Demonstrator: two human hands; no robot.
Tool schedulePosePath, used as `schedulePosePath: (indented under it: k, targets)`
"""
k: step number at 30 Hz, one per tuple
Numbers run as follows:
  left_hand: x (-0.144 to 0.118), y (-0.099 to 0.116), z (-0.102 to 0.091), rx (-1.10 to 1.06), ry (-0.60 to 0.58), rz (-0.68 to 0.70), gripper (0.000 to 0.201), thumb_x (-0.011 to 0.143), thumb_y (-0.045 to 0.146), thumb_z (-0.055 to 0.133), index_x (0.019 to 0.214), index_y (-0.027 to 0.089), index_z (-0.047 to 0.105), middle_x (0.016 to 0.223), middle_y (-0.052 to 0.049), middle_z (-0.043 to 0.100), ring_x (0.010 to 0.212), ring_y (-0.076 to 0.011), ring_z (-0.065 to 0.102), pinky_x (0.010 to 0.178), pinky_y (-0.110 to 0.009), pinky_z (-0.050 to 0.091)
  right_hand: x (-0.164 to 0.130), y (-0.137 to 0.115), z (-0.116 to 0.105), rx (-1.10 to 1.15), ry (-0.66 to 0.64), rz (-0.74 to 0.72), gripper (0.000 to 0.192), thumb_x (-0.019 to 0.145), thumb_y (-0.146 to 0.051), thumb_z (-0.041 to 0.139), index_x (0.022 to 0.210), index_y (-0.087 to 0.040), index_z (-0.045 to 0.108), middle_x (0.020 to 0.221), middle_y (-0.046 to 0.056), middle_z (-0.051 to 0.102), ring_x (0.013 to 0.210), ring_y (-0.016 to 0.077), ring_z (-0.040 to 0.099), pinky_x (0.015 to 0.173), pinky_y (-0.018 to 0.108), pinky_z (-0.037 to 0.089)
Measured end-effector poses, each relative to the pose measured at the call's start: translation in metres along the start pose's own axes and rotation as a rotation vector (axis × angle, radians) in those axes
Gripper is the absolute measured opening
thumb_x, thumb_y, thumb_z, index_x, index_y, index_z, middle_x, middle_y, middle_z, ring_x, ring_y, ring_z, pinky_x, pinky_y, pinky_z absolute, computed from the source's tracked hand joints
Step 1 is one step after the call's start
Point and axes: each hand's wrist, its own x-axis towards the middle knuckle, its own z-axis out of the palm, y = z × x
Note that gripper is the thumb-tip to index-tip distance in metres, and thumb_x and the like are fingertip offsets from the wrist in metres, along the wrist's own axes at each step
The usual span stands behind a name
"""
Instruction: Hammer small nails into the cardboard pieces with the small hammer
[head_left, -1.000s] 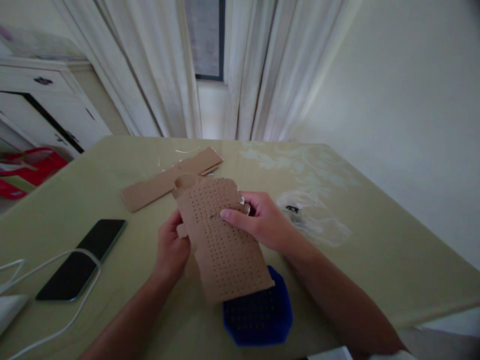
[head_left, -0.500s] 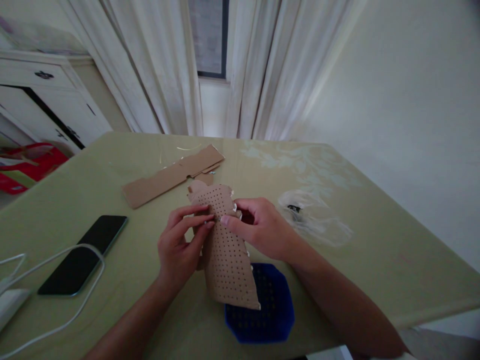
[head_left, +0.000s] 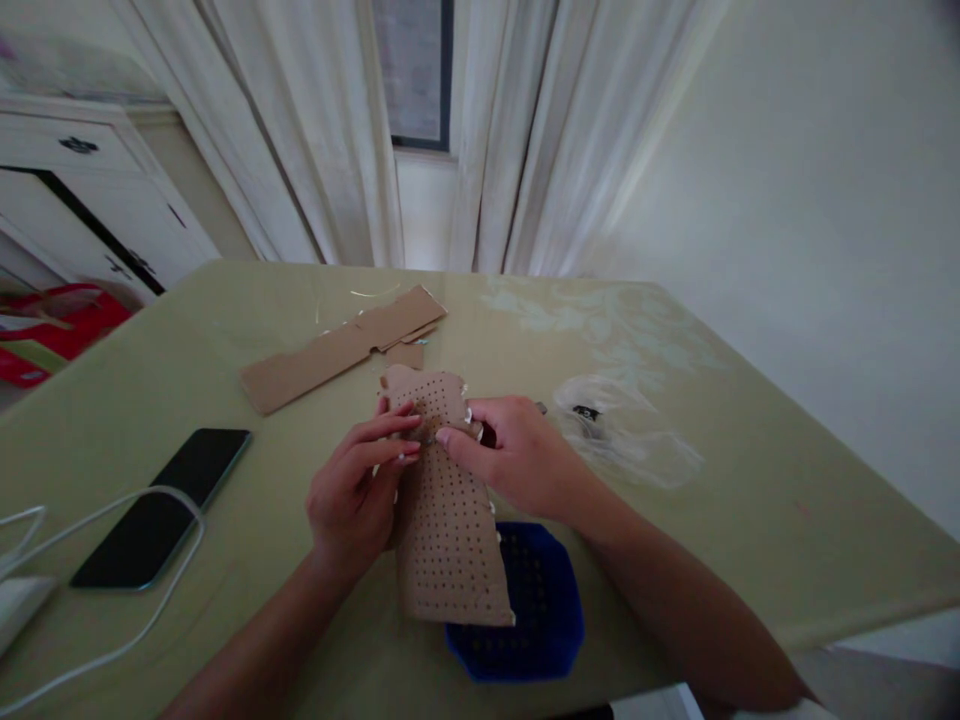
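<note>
Nearest us, the blue tray [head_left: 544,625] is half hidden under the card [head_left: 444,510], its grid of holes dim. We pinch that brown, hole-dotted card above the table [head_left: 750,500], left hand [head_left: 352,490] closed on its left edge, right hand [head_left: 510,455] on its upper part. Left lies a glossy phone [head_left: 161,505] and white cable [head_left: 112,560]; farther off, crumpled clear plastic [head_left: 630,440] and flat cardboard [head_left: 341,345].
</note>
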Motion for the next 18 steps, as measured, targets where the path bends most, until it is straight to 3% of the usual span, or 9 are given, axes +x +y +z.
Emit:
schedulePosePath:
  k: [2, 5, 7, 8, 10, 12, 15, 18]
  targets:
    - [0.003, 0.002, 0.001, -0.055, 0.053, -0.015, 0.018, 0.104, 0.006, 0.067, 0.106, 0.022, 0.074, 0.123, -0.006, 0.082, 0.126, -0.0263, 0.079, 0.119, -0.059, 0.059, 0.002, 0.002, -0.001, -0.025, 0.026, 0.008, 0.040, 0.101, -0.032, 0.069, 0.067, -0.020, 0.052, 0.060, -0.007, 0.045, 0.058, 0.0102, 0.041, 0.059, 0.032, 0.022]
    - [0.011, -0.001, -0.005, -0.063, 0.244, -0.043, 0.007, 0.105, 0.016, 0.070, 0.107, 0.023, 0.070, 0.109, -0.003, 0.084, 0.110, -0.0244, 0.083, 0.108, -0.055, 0.065, 0.007, 0.007, -0.003, -0.008, 0.039, 0.043, 0.039, 0.101, -0.033, 0.067, 0.067, -0.020, 0.053, 0.060, -0.006, 0.046, 0.059, 0.0108, 0.043, 0.059, 0.032, 0.023]
    - [0.019, -0.010, -0.018, 0.079, 0.318, -0.168, 0.006, 0.103, 0.027, 0.074, 0.108, 0.024, 0.072, 0.097, -0.001, 0.084, 0.095, -0.0218, 0.084, 0.101, -0.049, 0.067, 0.009, 0.012, -0.007, 0.039, 0.054, 0.053, 0.038, 0.101, -0.037, 0.066, 0.068, -0.020, 0.055, 0.062, -0.005, 0.046, 0.060, 0.0114, 0.043, 0.059, 0.031, 0.023]
    - [0.024, -0.017, -0.026, 0.181, 0.300, -0.275, 0.011, 0.101, 0.033, 0.076, 0.106, 0.024, 0.075, 0.093, -0.001, 0.084, 0.089, -0.0211, 0.083, 0.096, -0.044, 0.067, 0.010, 0.014, -0.010, 0.060, 0.069, 0.051, 0.038, 0.101, -0.039, 0.065, 0.069, -0.020, 0.056, 0.063, -0.005, 0.045, 0.061, 0.0116, 0.043, 0.059, 0.031, 0.023]
    - [0.031, -0.033, -0.044, 0.341, 0.117, -0.519, 0.021, 0.095, 0.044, 0.078, 0.103, 0.024, 0.080, 0.091, -0.003, 0.084, 0.084, -0.0230, 0.081, 0.082, -0.038, 0.065, 0.011, 0.018, -0.015, 0.092, 0.110, 0.052, 0.039, 0.100, -0.042, 0.065, 0.070, -0.020, 0.057, 0.063, -0.005, 0.045, 0.061, 0.0119, 0.041, 0.058, 0.030, 0.023]
    - [0.034, -0.050, -0.058, 0.489, -0.107, -0.648, 0.026, 0.089, 0.048, 0.077, 0.095, 0.025, 0.084, 0.087, -0.005, 0.084, 0.076, -0.0248, 0.077, 0.073, -0.037, 0.060, 0.011, 0.020, -0.019, 0.128, 0.123, 0.057, 0.038, 0.099, -0.044, 0.064, 0.072, -0.019, 0.061, 0.065, -0.004, 0.044, 0.062, 0.0123, 0.040, 0.058, 0.030, 0.023]
    - [0.029, -0.068, -0.065, 0.727, -0.298, -0.619, 0.025, 0.088, 0.045, 0.069, 0.087, 0.025, 0.084, 0.087, -0.009, 0.083, 0.076, -0.0284, 0.074, 0.072, -0.040, 0.054, 0.010, 0.021, -0.024, 0.163, 0.120, 0.069, 0.037, 0.098, -0.046, 0.066, 0.074, -0.018, 0.066, 0.066, -0.004, 0.045, 0.062, 0.0128, 0.040, 0.057, 0.029, 0.023]
    - [0.022, -0.077, -0.060, 0.820, -0.344, -0.567, 0.029, 0.093, 0.041, 0.062, 0.090, 0.023, 0.084, 0.094, -0.013, 0.083, 0.085, -0.0326, 0.075, 0.077, -0.043, 0.053, 0.009, 0.019, -0.025, 0.187, 0.119, 0.085, 0.035, 0.097, -0.047, 0.068, 0.077, -0.017, 0.070, 0.066, -0.003, 0.047, 0.063, 0.0134, 0.041, 0.057, 0.029, 0.025]
